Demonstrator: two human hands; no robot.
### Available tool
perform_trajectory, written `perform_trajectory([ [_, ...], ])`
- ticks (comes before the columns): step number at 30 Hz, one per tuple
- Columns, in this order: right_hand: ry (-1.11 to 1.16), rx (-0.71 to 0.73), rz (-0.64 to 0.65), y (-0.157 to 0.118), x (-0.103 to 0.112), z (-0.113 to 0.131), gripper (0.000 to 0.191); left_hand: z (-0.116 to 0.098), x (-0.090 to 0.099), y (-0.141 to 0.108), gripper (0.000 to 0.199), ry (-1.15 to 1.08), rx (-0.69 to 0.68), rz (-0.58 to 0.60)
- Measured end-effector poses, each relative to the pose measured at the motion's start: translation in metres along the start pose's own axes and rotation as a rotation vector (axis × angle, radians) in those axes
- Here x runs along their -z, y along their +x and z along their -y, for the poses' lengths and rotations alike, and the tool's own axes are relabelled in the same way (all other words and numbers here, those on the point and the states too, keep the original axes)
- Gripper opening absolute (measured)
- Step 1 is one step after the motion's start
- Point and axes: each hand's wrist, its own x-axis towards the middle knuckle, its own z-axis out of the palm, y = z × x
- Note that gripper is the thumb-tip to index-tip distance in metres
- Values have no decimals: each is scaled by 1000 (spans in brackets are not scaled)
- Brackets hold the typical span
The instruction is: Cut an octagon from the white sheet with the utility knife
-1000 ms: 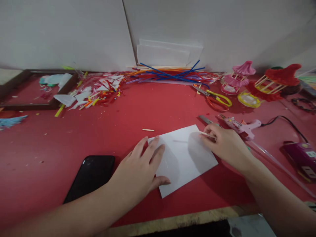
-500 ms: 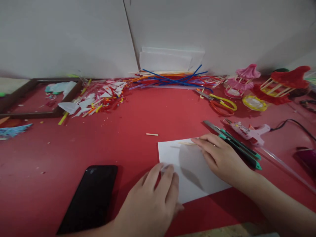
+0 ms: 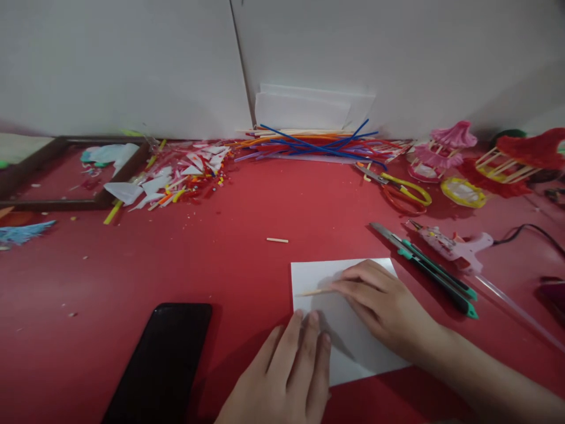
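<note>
A white sheet of paper (image 3: 353, 365) lies on the red table (image 3: 247, 206). My left hand (image 3: 286, 371) rests flat on its left edge with the fingers stretched forward. Over the upper part of the sheet, my right hand (image 3: 384, 300) pinches a thin wooden stick (image 3: 315, 291), whose free end points left across the paper. A short piece of wooden stick (image 3: 277, 240) lies on the table beyond the sheet. Two cutter knives (image 3: 424, 268) with green and black handles lie to the right of my right hand.
A black phone (image 3: 159, 365) lies at the left front. A pink glue gun (image 3: 459, 244) and scissors (image 3: 406, 189) are on the right, below pink and red craft models (image 3: 450, 141). Colourful scraps (image 3: 189, 168), a bundle of pipe cleaners (image 3: 309, 144) and a brown frame (image 3: 57, 205) line the back.
My right hand has brought the stick left and nearer, from the paper's top edge to further down the sheet. My left hand has settled flatter on the paper. The view has shifted slightly.
</note>
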Motion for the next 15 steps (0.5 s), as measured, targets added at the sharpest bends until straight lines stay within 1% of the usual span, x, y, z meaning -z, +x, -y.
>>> perform_trajectory([
  [2,5,2,19,-2,-1,3,30,-1,1,0,33,7,-9,-13],
  [9,35,9,51,-5,-1,16,22,-5,-1,-1,25,-33,-1,-46],
  [15,38,21,34,-5,-3,16,22,-8,-1,-3,25,-93,41,-70],
])
